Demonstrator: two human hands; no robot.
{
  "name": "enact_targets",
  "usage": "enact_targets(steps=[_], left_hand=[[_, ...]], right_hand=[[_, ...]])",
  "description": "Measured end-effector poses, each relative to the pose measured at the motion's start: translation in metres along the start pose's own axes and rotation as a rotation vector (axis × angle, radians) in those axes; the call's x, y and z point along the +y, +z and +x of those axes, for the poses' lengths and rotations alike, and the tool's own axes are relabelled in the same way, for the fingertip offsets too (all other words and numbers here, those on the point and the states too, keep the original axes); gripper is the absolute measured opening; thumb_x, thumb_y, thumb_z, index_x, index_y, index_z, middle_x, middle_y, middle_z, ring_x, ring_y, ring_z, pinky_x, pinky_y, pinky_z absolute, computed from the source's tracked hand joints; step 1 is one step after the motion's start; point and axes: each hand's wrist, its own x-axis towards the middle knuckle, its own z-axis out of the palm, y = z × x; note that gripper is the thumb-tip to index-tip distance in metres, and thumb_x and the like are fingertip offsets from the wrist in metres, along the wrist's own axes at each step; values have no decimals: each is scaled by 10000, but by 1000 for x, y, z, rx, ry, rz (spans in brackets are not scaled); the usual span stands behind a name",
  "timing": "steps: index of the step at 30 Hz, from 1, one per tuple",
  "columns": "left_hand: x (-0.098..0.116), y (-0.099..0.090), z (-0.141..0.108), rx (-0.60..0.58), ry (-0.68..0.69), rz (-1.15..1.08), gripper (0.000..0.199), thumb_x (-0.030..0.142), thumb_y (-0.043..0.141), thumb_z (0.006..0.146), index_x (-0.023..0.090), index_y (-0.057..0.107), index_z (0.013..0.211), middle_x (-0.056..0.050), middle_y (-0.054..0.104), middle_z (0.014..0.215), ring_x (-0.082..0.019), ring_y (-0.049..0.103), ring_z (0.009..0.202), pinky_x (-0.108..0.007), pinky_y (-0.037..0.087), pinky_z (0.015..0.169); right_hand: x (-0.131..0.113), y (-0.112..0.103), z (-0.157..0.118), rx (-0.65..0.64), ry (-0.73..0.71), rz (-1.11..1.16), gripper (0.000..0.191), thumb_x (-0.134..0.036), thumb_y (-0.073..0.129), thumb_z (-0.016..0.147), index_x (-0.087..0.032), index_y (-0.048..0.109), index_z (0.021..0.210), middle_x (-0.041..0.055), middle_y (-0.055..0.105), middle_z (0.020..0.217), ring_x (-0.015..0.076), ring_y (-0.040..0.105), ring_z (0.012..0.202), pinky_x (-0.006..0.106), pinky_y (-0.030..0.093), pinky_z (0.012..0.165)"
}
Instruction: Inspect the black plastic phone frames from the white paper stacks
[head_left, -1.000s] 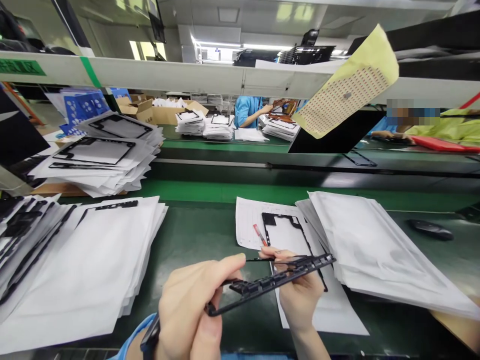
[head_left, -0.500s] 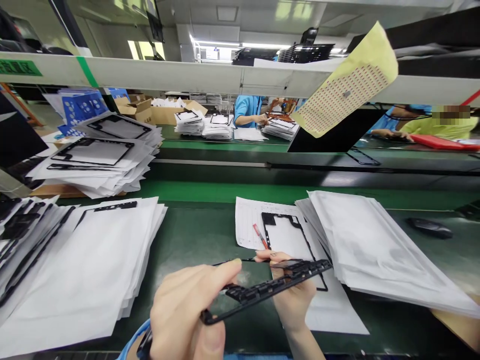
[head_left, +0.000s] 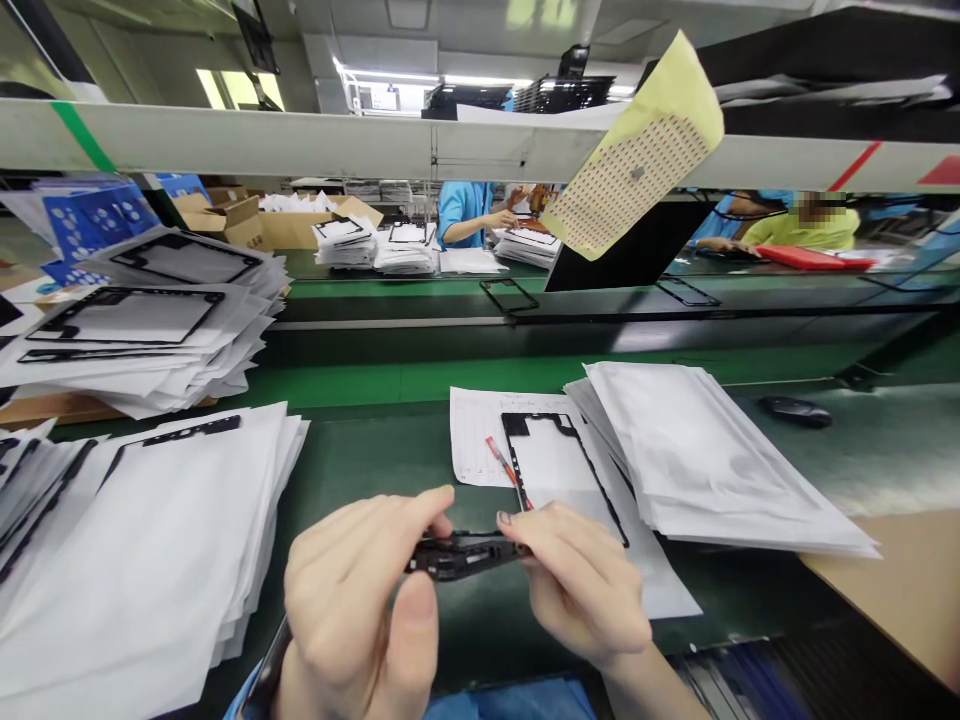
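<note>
Between my two hands I hold a thin black phone-style frame (head_left: 465, 556), seen nearly edge-on above the green bench. My left hand (head_left: 360, 590) grips its left end, thumb low and fingers on the upper side. At the other end, the fingers of my right hand (head_left: 581, 580) are closed on the frame's corner. Just beyond my right hand, a similar black frame (head_left: 592, 465) lies flat on white paper. A red pen (head_left: 496, 455) rests beside that frame, on a printed sheet (head_left: 471, 440).
A stack of white sleeves (head_left: 697, 460) lies to the right, near a black mouse (head_left: 796, 411). On the left stand sheets interleaved with black frames (head_left: 142, 560) and a higher pile (head_left: 127, 345). A yellow label sheet (head_left: 637, 150) hangs from the rail. Co-workers sit across the bench.
The held frame has turned from a slanted view to nearly level and edge-on. My right hand has moved from behind it to its right end. The camera view has shifted right.
</note>
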Motion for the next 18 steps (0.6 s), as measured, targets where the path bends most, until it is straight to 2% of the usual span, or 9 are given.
enact_targets(steps=[8, 12, 15, 18], left_hand=[[3, 2, 1, 2, 68, 26, 338, 175, 460, 869, 68, 622, 1146, -72, 666, 791, -145, 612, 698, -262, 493, 589], [9, 1, 2, 10, 35, 32, 330, 245, 437, 915, 85, 628, 1132, -76, 664, 779, -152, 617, 682, -273, 496, 578], [8, 1, 8, 20, 53, 50, 311, 365, 547, 867, 113, 640, 1023, -58, 669, 692, -155, 625, 593, -272, 502, 521], [-4, -4, 13, 69, 61, 55, 181, 337, 668, 787, 168, 644, 848, -21, 676, 608, -134, 619, 494, -241, 504, 464]], right_hand=[[-8, -8, 0, 4, -18, -57, 312, 91, 498, 790, -73, 644, 1012, 100, 687, 742, 156, 577, 582, 263, 457, 446], [-11, -9, 1, -19, -40, -94, 295, 84, 505, 778, -63, 644, 992, 107, 683, 727, 164, 585, 574, 270, 469, 450], [-11, -8, 5, -33, -63, -115, 264, 57, 502, 809, -63, 643, 998, 107, 687, 718, 167, 600, 579, 270, 485, 459], [-2, -14, 9, -96, -17, -67, 148, -73, 554, 903, -100, 649, 1014, 91, 711, 745, 173, 657, 637, 281, 555, 543]])
